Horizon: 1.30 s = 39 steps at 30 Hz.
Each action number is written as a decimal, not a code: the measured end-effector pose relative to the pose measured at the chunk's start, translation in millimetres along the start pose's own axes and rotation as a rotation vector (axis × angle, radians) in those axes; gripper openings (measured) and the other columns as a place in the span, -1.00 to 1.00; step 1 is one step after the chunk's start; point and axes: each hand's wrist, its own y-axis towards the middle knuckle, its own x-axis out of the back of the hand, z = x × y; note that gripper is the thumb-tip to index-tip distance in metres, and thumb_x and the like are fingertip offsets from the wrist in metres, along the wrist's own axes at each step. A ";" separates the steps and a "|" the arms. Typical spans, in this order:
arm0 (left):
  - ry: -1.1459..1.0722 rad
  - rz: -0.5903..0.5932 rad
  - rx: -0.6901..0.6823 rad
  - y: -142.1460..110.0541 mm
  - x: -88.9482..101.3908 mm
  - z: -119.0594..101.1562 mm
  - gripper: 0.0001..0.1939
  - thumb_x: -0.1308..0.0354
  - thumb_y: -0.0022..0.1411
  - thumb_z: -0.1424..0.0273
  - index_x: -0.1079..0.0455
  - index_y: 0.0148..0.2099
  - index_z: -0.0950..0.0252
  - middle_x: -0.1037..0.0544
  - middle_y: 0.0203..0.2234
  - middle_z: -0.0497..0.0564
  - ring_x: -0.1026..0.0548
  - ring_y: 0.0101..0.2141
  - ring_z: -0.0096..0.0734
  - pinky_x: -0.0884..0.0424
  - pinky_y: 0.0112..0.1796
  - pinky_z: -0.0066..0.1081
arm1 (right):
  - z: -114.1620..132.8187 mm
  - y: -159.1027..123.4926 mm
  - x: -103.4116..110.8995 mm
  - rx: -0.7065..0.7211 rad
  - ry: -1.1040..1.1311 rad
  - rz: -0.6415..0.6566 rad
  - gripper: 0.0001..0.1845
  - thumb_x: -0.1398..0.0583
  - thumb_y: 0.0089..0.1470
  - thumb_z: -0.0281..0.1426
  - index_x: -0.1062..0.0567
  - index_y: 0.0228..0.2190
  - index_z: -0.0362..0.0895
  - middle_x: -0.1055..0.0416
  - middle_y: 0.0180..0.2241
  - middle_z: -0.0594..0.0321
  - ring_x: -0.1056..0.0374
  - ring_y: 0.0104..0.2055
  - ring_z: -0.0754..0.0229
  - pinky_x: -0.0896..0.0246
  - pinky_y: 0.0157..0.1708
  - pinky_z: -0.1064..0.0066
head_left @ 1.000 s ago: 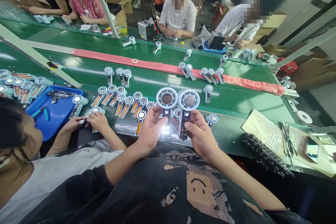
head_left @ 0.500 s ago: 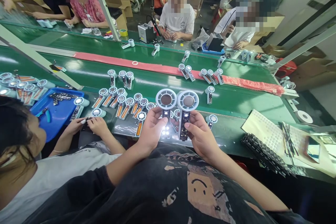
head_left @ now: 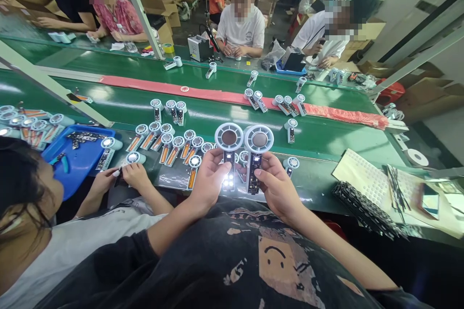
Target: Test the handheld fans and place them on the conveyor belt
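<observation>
One fan (head_left: 229, 138) is gripped by its handle in the left hand (head_left: 209, 179), and another fan (head_left: 258, 140) is gripped likewise in the right hand (head_left: 278, 182); both are held heads up, side by side, by the near edge of the bench (head_left: 315, 188). Whether the heads touch cannot be told, but they could be scuffed by a slight inward turn. The bare circuit board (head_left: 253, 181) could be smudged or strained by thumb pressure, and either fan dropped through a slackened grip.

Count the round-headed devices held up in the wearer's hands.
2: the left device in the left hand, the right device in the right hand, side by side; neither round front is hidden.
</observation>
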 end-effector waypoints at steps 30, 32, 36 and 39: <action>-0.031 0.030 -0.047 -0.1 12.0 2.7 -0.60 -0.33 0.03 0.36 -0.28 -0.10 0.22 -0.59 -0.10 0.08 -0.61 -0.16 -0.18 -0.57 -0.14 -0.16 | -3.7 -1.7 -9.3 -0.022 -0.006 0.011 -0.52 -0.37 -0.12 -0.35 -0.40 -0.12 0.03 -0.51 -0.07 0.23 -0.51 -0.10 -0.01 -0.45 -0.07 0.08; -0.028 0.011 -0.041 -2.0 11.8 1.3 -0.61 -0.32 0.04 0.37 -0.28 -0.10 0.22 -0.59 -0.09 0.08 -0.61 -0.13 -0.18 -0.56 -0.11 -0.16 | -4.3 -2.3 -10.2 -0.024 0.003 0.009 -0.52 -0.37 -0.13 -0.35 -0.40 -0.13 0.04 -0.52 -0.08 0.24 -0.51 -0.11 0.00 -0.45 -0.08 0.09; -0.046 0.032 0.002 -7.3 9.9 -1.5 -0.59 -0.30 0.03 0.37 -0.28 -0.07 0.22 -0.56 -0.06 0.10 -0.61 -0.14 -0.14 -0.57 -0.12 -0.12 | -4.5 -3.4 -8.6 -0.044 0.016 -0.021 -0.49 -0.39 -0.17 -0.34 -0.41 -0.13 0.04 -0.51 -0.07 0.25 -0.51 -0.15 0.03 -0.44 -0.07 0.11; -0.047 0.053 0.016 -9.8 6.1 -0.9 -0.55 -0.28 0.01 0.40 -0.28 -0.03 0.23 -0.55 -0.03 0.12 -0.60 -0.12 -0.12 -0.57 -0.13 -0.11 | -2.5 -2.8 -3.6 -0.043 0.005 -0.026 -0.49 -0.39 -0.17 -0.33 -0.41 -0.13 0.03 -0.51 -0.05 0.25 -0.49 -0.14 0.05 -0.41 -0.03 0.11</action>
